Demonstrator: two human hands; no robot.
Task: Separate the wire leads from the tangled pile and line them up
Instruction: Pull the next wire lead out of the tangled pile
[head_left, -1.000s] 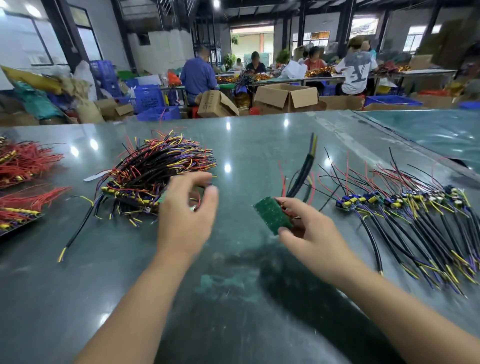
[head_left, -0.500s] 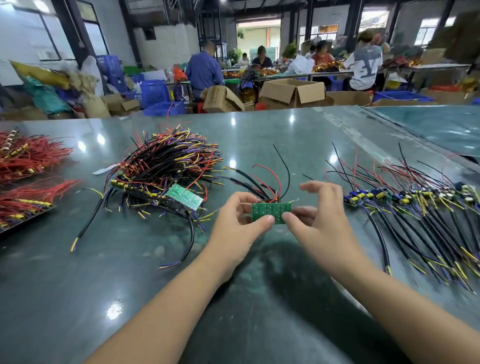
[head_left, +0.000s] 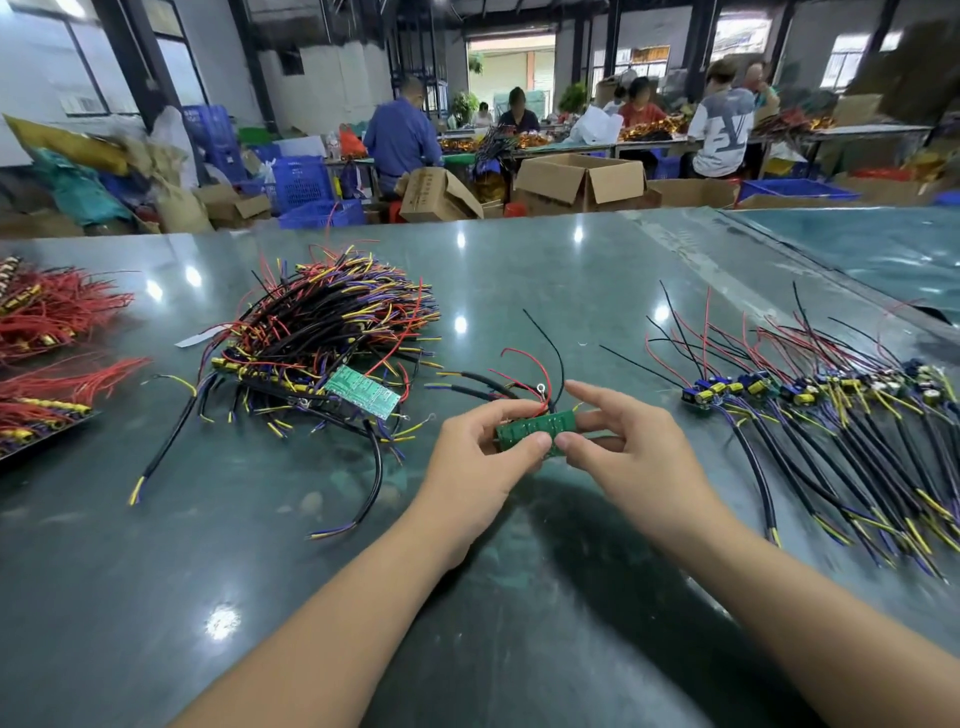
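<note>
A tangled pile (head_left: 332, 327) of black, red, yellow and purple wire leads lies at the centre left of the table. A pale green board (head_left: 362, 391) sticks out of its near edge. My left hand (head_left: 480, 457) and my right hand (head_left: 621, 447) pinch a small dark green circuit board (head_left: 535, 428) between thumbs and fingers, just above the table. Red and black leads (head_left: 524, 371) rise from that board, and thicker black ones trail left. On the right, a row of separated leads (head_left: 810, 415) lies side by side.
Red wire bundles (head_left: 47, 312) lie at the table's left edge, some on a dark tray (head_left: 47, 436). A second table surface (head_left: 857, 249) adjoins at the far right. Cardboard boxes (head_left: 582, 182), blue crates and several seated people are beyond the far edge.
My right hand brought the green board from a raised, tilted hold down to the middle. My left hand left the pile and took the board's left end. Both hands hold it now.
</note>
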